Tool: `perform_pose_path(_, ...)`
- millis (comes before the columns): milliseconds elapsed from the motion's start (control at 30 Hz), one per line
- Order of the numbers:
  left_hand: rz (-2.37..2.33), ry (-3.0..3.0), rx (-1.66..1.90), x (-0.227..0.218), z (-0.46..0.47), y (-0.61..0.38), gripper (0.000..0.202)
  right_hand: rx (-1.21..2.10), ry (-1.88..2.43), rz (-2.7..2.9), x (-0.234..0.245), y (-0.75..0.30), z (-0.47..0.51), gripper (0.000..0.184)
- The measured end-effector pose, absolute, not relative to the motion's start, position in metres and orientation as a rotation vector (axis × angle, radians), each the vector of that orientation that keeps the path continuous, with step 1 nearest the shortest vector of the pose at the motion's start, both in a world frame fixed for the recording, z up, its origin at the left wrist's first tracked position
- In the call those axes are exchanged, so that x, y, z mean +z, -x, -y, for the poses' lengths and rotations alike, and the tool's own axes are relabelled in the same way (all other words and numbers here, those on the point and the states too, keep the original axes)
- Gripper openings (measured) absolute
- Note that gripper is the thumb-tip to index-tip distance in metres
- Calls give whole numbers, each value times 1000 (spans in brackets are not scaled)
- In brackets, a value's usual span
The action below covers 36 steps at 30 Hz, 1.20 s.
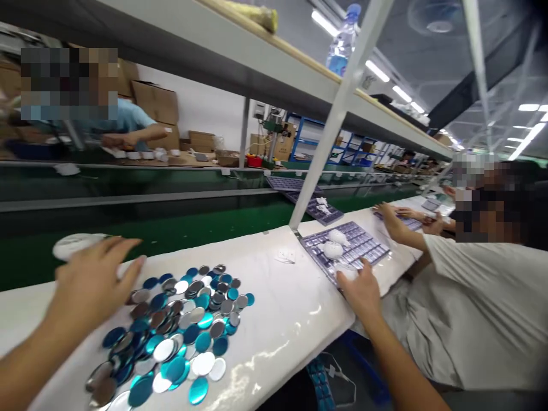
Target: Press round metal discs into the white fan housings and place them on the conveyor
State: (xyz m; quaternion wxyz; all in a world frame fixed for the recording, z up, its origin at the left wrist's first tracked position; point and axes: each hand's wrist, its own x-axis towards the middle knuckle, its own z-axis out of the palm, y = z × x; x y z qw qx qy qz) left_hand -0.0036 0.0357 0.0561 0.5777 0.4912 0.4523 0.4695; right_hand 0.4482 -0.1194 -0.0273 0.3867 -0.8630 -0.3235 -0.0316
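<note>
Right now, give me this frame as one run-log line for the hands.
left hand: open, beside round metal discs | right hand: on blister tray

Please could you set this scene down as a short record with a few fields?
Left hand: beside a pile of silver and teal metal discs
Right hand: on a plastic tray of small compartments
On tray: white rounded pieces
Surface: white workbench
Beyond: green conveyor belt
Nearby: co-worker in a pale T-shirt, hands at another tray
</note>
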Motion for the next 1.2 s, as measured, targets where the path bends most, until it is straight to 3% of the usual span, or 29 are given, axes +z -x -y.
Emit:
perform_pose_path(133,-1249,-1232,969,32,13,-14,27,39,1955,933,-29,-377,144,79)
perform_pose_path(267,-849,-912,580,13,60,-63,36,313,1354,1328,-33,-265,134,83)
perform_pose_path(333,-812,-617,698,11,67,-77,26,346,1259,1426,-31,-228,118,84)
perform_pose_path(433,-797,-344,806,11,61,-77,24,512,1249,1536,-23,-218,94,71)
perform_pose_path(567,-865,-287,906,16,49,-60,28,525,1411,1838,-18,-255,74,29)
perform_pose_path(700,-878,-243,957,21,53,-54,35,277,1620,2145,-30,-275,66,33)
perform_pose_path(867,-756,-281,938,17,58,-52,44,229,1559,2165,-50,-277,59,33)
perform_pose_path(967,-698,-395,911,13,59,-49,43,251,1500,2126,-54,-283,55,29)
perform_pose_path(1100,-813,-510,946,13,62,-48,57,297,1477,2004,-35,-283,64,32)
perform_pose_path(1200,-872,-557,1003,14,65,-50,67,592,1434,1805,-7,-265,86,30)
